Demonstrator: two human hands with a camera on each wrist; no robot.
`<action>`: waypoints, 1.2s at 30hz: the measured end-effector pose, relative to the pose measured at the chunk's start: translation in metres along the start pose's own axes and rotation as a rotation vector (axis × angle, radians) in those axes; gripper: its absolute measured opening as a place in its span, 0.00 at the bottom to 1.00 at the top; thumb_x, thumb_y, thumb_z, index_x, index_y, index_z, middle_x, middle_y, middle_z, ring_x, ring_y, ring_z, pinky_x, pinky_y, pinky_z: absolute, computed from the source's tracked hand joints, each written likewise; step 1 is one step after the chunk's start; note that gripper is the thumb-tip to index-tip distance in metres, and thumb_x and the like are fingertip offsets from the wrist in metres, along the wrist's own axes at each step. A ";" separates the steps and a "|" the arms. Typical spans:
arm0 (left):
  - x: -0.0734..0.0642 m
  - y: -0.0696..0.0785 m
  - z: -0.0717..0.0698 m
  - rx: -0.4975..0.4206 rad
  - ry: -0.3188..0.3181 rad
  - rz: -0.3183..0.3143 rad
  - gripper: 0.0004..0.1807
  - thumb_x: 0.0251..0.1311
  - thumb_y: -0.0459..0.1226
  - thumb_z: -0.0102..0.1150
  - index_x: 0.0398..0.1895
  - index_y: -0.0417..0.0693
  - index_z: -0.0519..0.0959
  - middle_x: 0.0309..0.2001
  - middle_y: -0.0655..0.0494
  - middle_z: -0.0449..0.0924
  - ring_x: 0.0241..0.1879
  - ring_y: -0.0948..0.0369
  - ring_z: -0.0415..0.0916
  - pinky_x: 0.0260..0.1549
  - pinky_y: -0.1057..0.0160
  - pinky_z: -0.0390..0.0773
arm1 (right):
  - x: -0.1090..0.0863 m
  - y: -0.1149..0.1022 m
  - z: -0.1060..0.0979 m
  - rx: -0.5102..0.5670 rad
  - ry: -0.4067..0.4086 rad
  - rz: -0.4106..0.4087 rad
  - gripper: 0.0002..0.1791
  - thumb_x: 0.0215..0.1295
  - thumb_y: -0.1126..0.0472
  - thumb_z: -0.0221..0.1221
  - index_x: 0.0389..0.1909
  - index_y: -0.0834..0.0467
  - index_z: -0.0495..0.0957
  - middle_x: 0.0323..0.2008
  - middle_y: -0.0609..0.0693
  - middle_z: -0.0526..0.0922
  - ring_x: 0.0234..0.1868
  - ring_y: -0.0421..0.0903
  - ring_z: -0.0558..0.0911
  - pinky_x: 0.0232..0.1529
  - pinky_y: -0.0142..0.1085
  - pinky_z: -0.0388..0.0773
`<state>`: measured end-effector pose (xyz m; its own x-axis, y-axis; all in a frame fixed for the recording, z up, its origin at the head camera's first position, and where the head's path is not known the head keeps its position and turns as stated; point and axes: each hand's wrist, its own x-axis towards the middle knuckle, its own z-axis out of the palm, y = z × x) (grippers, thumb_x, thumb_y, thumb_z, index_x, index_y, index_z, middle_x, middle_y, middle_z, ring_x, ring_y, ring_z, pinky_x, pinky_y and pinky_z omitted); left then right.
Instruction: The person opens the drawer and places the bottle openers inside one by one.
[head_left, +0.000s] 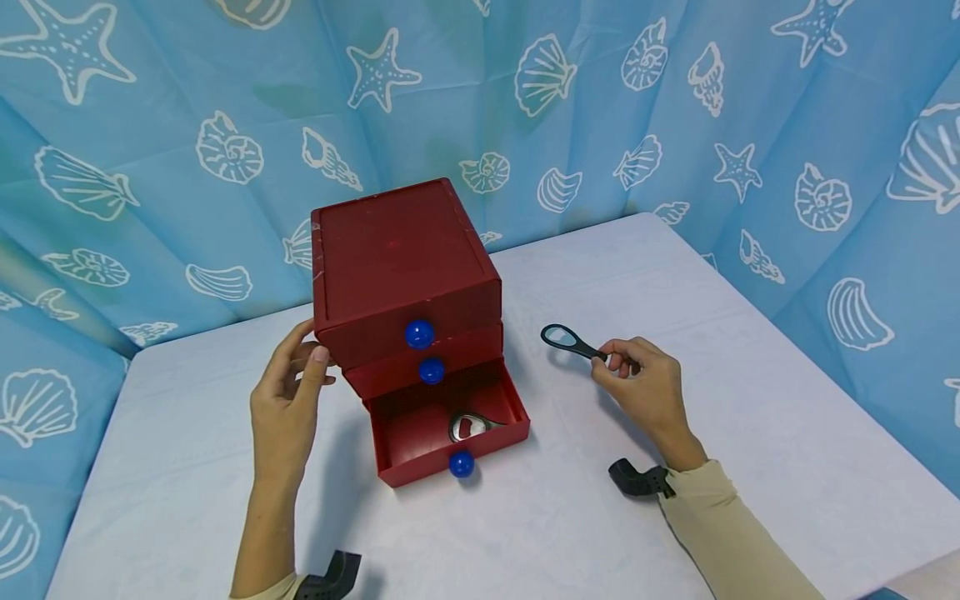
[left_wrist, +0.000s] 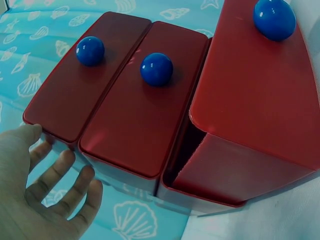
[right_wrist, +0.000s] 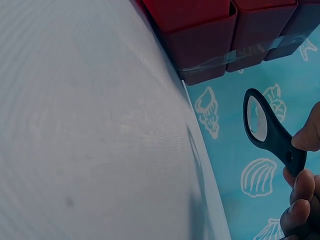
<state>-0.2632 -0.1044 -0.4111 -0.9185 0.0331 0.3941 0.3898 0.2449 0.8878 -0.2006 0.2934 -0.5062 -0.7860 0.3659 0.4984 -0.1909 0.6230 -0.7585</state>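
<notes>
A red drawer cabinet [head_left: 397,250] with blue ball knobs stands on the table, its bottom drawer [head_left: 405,471] pulled out. Inside that drawer lies a bottle opener [head_left: 469,427] with a dark rim and a silver head. My left hand [head_left: 288,387] is at the cabinet's left front corner; the left wrist view shows its thumb against the top drawer's edge [left_wrist: 55,131] and the other fingers spread. To the right of the cabinet, my right hand [head_left: 641,379] pinches the handle end of a second, black bottle opener [head_left: 567,340], held above the table with its head towards the cabinet.
White cloth covers the table [head_left: 555,517]. A blue curtain [head_left: 450,100] with white shells and starfish hangs behind and along the sides. Clear tape [right_wrist: 240,53] runs across the cabinet's side. The upper two drawers are closed, with blue knobs [head_left: 419,334] in front.
</notes>
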 end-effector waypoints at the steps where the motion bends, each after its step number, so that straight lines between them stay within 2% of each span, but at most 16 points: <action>1: 0.000 0.000 0.000 0.000 -0.001 -0.001 0.22 0.73 0.41 0.55 0.69 0.64 0.73 0.49 0.58 0.80 0.47 0.59 0.79 0.44 0.70 0.80 | 0.000 0.000 0.000 0.002 -0.001 -0.004 0.05 0.53 0.68 0.70 0.31 0.60 0.86 0.22 0.47 0.76 0.24 0.43 0.72 0.23 0.25 0.63; 12: -0.001 -0.001 0.000 0.014 0.001 -0.012 0.22 0.73 0.41 0.54 0.69 0.65 0.73 0.49 0.59 0.80 0.47 0.59 0.79 0.44 0.70 0.79 | -0.001 0.000 0.002 0.011 -0.020 -0.031 0.05 0.53 0.69 0.70 0.31 0.61 0.85 0.23 0.47 0.76 0.24 0.44 0.73 0.23 0.26 0.63; 36: 0.000 0.000 0.000 0.017 0.000 0.006 0.23 0.73 0.40 0.55 0.69 0.65 0.73 0.49 0.59 0.81 0.47 0.59 0.79 0.44 0.70 0.80 | -0.004 -0.005 0.004 0.036 -0.035 -0.080 0.06 0.52 0.70 0.70 0.32 0.60 0.85 0.24 0.46 0.76 0.25 0.42 0.73 0.25 0.27 0.64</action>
<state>-0.2636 -0.1042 -0.4115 -0.9162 0.0348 0.3993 0.3940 0.2613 0.8812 -0.1991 0.2865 -0.5060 -0.7875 0.2912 0.5431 -0.2742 0.6238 -0.7319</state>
